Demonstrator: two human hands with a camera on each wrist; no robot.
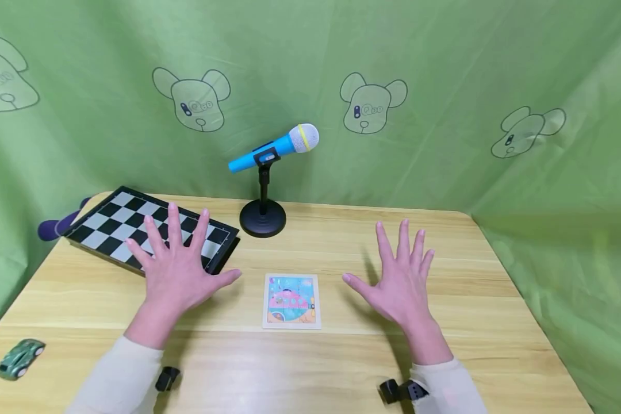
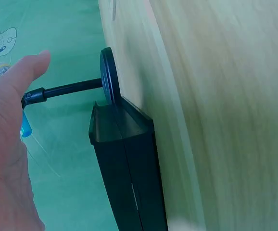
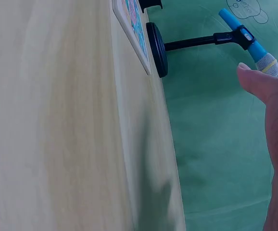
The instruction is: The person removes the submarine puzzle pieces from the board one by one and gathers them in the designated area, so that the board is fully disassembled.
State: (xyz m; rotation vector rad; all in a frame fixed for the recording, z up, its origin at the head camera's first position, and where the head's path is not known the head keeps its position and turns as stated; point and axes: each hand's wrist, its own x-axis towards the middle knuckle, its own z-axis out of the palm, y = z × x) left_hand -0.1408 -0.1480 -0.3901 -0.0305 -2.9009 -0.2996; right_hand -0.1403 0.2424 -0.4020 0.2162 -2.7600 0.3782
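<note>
My left hand [image 1: 178, 279] hovers with spread fingers, overlapping the near right part of a black-and-white chessboard [image 1: 116, 230] in the head view. On the other side, my right hand [image 1: 401, 287] is also spread, above bare wood and holding nothing. Between the two lies a small square picture puzzle [image 1: 292, 302] in a white frame, showing a pink and blue scene. In the left wrist view the folded board's dark side [image 2: 129, 178] stands beyond the left thumb. The right wrist view catches the right thumb [image 3: 259, 84] apart from the table, with the puzzle's edge [image 3: 132, 36] farther off.
A blue toy microphone [image 1: 271, 152] sits on a black stand with a round base [image 1: 263, 218] at the table's back. A green toy car [image 1: 20, 359] is at the front left. Something purple [image 1: 57, 225] shows behind the board's left corner. Green curtain [image 1: 310, 57] surrounds the wooden table [image 1: 269, 374].
</note>
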